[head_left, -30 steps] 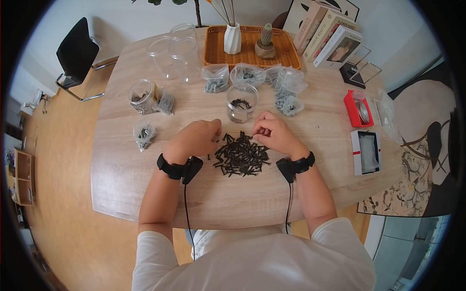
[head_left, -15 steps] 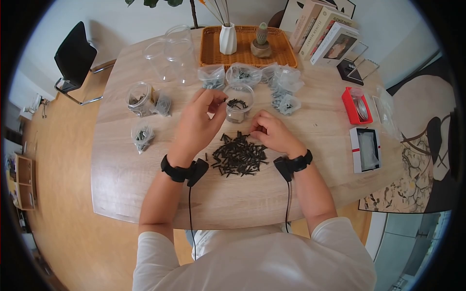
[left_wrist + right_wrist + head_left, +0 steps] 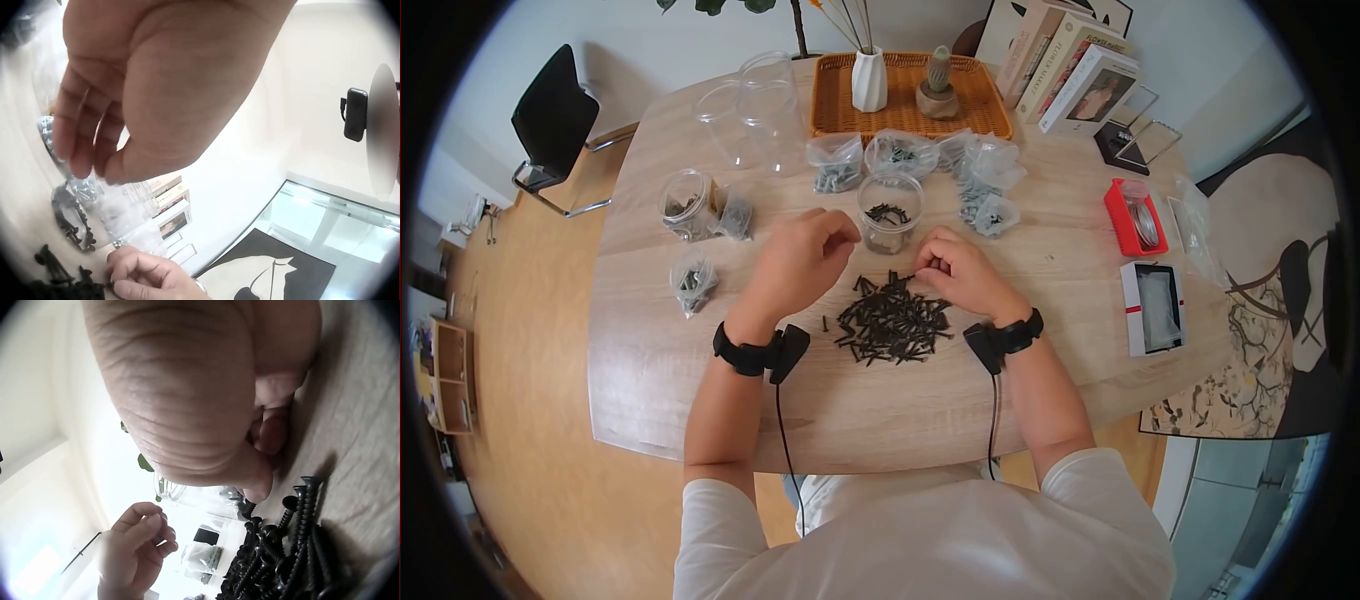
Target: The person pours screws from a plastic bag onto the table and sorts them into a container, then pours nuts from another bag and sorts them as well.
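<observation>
Left-hand grip [image 3: 798,262] is relaxed, its fingers loosely bent above the desk [image 3: 900,420], just left of an open clear jar [image 3: 888,243]. Right-hand grip [image 3: 972,278] is drawn in, fingers curled, at the far right border of a heap of black screws [image 3: 895,322]; the thumb tip is close to one of them, but I cannot tell whether it is pinched.

Nearest the body runs the rounded front edge of the desk, crossed by a thin black cable [image 3: 785,430] from the left wrist strap [image 3: 745,353] and another from the right. A broad strip of wood grain lies between that edge and the heap. One single screw [image 3: 825,324] lies just outside the heap's left border. Wide stretches of wood flank both forearms; far out on the right, a white box [image 3: 1135,312] sits well apart from the hand.

Beyond the heap, a narrow gap leads to the clear jar, upright, with dark screws inside. Off to the left lie a small bag of fasteners [image 3: 694,287] and, farther back, a filled jar [image 3: 689,207]. Right of the white box's far end is a red bin [image 3: 1114,212]. Bags of hardware [image 3: 836,170] crowd close behind the clear jar, and a wicker tray [image 3: 835,105] stands beyond them.
</observation>
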`<state>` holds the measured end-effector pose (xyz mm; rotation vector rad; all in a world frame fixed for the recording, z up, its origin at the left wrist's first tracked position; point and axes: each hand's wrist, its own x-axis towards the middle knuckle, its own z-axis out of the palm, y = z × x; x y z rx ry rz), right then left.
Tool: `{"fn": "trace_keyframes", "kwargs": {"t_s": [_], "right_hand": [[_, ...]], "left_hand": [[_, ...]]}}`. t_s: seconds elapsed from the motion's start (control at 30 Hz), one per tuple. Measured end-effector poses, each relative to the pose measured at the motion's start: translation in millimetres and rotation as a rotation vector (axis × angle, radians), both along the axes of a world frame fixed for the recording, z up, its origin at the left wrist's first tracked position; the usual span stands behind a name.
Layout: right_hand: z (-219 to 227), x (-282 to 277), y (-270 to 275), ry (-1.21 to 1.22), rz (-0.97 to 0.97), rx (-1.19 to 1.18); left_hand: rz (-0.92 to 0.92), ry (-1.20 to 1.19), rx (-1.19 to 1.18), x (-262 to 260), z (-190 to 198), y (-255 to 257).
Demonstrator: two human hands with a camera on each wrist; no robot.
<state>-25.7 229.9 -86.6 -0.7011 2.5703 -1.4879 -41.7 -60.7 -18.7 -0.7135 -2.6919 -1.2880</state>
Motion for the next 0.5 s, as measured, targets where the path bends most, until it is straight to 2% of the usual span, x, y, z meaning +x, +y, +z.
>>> {"fn": "trace_keyframes", "kwargs": {"t_s": [0.03,0.13,0.23,0.5], "right_hand": [[-0.1,0.1,-0.1,-0.011,0.001,-0.008],[3.0,1.5,-2.3,-0.042,-0.024,-0.031],[2.3,0.9,-2.3,-0.041,-0.020,-0.043],[-0.3,-0.1,-1.8,-0.040,-0.017,-0.041]], "left_hand": [[-0.048,-0.011,-0.103,0.0,-1.9,-1.2],[-0.084,-0.078,-0.203,5.4,1.1,2.8],[-0.134,-0.029,-0.302,0.4,-18.2,0.1],[-0.164,-0.082,-0.301,1.1,-25.5,2.8]]}}
